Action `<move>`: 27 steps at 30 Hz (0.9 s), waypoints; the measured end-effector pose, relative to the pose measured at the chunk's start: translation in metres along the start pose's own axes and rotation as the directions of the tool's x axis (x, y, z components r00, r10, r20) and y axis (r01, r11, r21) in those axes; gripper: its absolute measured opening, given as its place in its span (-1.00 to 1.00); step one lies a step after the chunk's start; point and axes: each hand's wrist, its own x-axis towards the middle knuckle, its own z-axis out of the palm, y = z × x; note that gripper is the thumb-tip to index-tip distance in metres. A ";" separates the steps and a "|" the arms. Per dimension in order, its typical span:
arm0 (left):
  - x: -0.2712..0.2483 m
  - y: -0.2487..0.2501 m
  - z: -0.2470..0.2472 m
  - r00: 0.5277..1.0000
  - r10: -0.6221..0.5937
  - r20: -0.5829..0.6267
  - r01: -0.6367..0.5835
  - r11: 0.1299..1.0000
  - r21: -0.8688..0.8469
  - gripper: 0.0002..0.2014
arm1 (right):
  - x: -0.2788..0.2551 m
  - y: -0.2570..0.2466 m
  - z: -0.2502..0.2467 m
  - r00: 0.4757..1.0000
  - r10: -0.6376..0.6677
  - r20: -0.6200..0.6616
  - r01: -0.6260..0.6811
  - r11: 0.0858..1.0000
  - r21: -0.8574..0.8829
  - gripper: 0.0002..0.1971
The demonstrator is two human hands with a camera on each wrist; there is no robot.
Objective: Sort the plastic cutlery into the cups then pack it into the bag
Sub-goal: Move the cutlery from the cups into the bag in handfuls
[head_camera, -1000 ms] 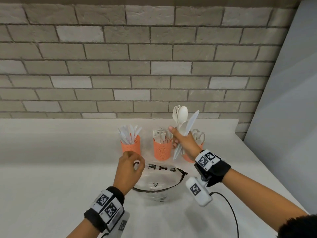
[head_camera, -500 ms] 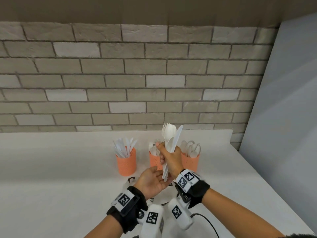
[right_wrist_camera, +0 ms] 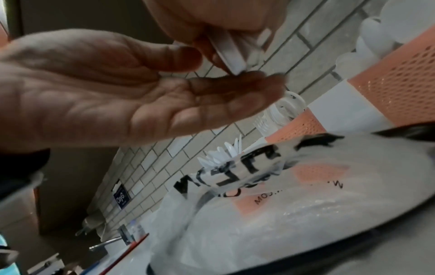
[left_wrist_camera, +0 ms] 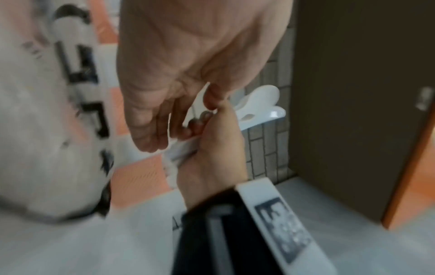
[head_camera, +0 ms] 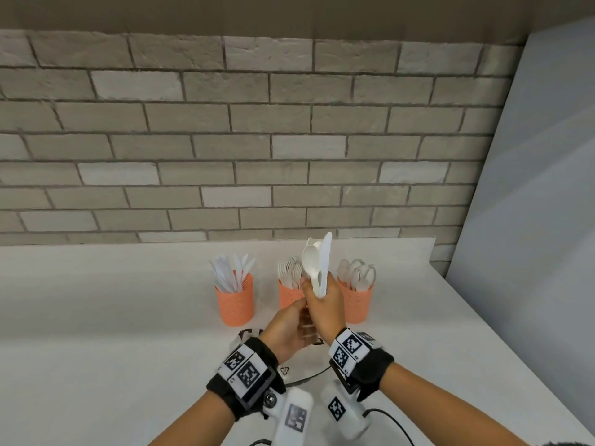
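Note:
My right hand (head_camera: 323, 300) grips a white bundle of cutlery (head_camera: 317, 268) upright: a spoon, a knife and a fork behind them. My left hand (head_camera: 289, 323) lies palm up beneath it, straight fingers touching the handle ends (right_wrist_camera: 231, 61). Behind the hands stand three orange cups: knives in the left cup (head_camera: 236, 300), forks in the middle cup (head_camera: 288, 296), spoons in the right cup (head_camera: 359, 304). The clear plastic bag (right_wrist_camera: 306, 195) with black print lies on the table under my hands, mostly hidden in the head view.
The white table (head_camera: 96, 317) ends at a brick wall (head_camera: 225, 140) behind the cups. A grey panel (head_camera: 531, 220) stands at the right. A black cable (head_camera: 396, 423) trails from my right wrist.
My left hand left the bag and came up under the cutlery handles. My right hand drew the bundle closer and the knife now lies in line with the spoon.

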 end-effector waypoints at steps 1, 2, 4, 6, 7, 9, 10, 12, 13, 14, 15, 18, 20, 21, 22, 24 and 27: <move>0.001 0.004 -0.001 0.994 0.100 -0.043 -0.095 0.990 0.104 -0.70 | 0.001 0.001 -0.002 1.000 -0.011 0.002 0.011 0.998 -0.057 -0.91; 0.002 0.008 -0.003 0.974 0.209 -0.083 -0.189 0.962 0.197 -0.74 | 0.002 0.002 -0.005 1.000 -0.028 0.004 0.028 0.992 -0.119 -0.89; 0.004 0.021 -0.005 0.890 0.429 -0.155 -0.363 0.872 0.328 -0.79 | 0.005 0.007 -0.011 0.998 -0.068 0.010 0.068 0.963 -0.260 -0.85; 0.004 0.034 -0.006 0.776 0.599 -0.199 -0.485 0.768 0.419 -0.80 | 0.007 0.009 -0.015 0.995 -0.096 0.030 0.100 0.926 -0.365 -0.82; 0.006 0.040 -0.006 0.736 0.648 -0.198 -0.517 0.726 0.455 -0.79 | 0.007 0.010 -0.017 0.994 -0.099 0.042 0.107 0.912 -0.396 -0.81; 0.010 0.049 -0.007 0.704 0.693 -0.155 -0.540 0.664 0.518 -0.81 | 0.006 0.008 -0.018 0.994 -0.093 0.059 0.109 0.893 -0.437 -0.80; 0.012 0.053 -0.007 0.700 0.703 -0.130 -0.543 0.641 0.542 -0.83 | 0.006 0.007 -0.019 0.994 -0.088 0.065 0.108 0.886 -0.452 -0.79; 0.019 0.056 -0.006 0.689 0.718 -0.097 -0.539 0.597 0.594 -0.89 | 0.006 0.007 -0.018 0.994 -0.081 0.075 0.107 0.873 -0.476 -0.80; 0.022 0.056 -0.006 0.681 0.727 -0.087 -0.533 0.575 0.621 -0.91 | 0.007 0.006 -0.018 0.994 -0.077 0.078 0.105 0.869 -0.483 -0.80; 0.025 0.057 -0.005 0.678 0.731 -0.081 -0.525 0.558 0.642 -0.92 | 0.007 0.006 -0.019 0.994 -0.071 0.080 0.101 0.869 -0.485 -0.81; 0.027 0.057 -0.005 0.678 0.731 -0.077 -0.519 0.550 0.655 -0.92 | 0.008 0.006 -0.019 0.995 -0.060 0.084 0.093 0.871 -0.482 -0.83; 0.033 0.061 -0.004 0.710 0.700 -0.076 -0.511 0.587 0.628 -0.86 | 0.008 0.008 -0.021 0.994 -0.005 0.110 0.055 0.885 -0.461 -0.88; 0.034 0.068 -0.006 0.730 0.678 -0.088 -0.509 0.625 0.592 -0.82 | 0.009 0.010 -0.022 0.991 0.040 0.124 0.020 0.894 -0.447 -0.87; 0.033 0.074 -0.007 0.737 0.669 -0.095 -0.512 0.644 0.569 -0.82 | 0.009 0.012 -0.023 0.989 0.063 0.135 0.003 0.897 -0.442 -0.86; 0.030 0.082 -0.009 0.738 0.667 -0.103 -0.522 0.661 0.540 -0.83 | 0.010 0.014 -0.025 0.986 0.084 0.147 -0.011 0.900 -0.436 -0.85; 0.023 0.103 -0.017 0.704 0.695 -0.145 -0.565 0.672 0.478 -0.83 | 0.012 0.019 -0.028 0.979 0.113 0.168 -0.034 0.908 -0.417 -0.83; 0.014 0.137 -0.040 0.548 0.797 -0.255 -0.653 0.598 0.465 -0.84 | 0.015 0.020 -0.035 0.962 0.167 0.214 -0.085 0.933 -0.349 -0.79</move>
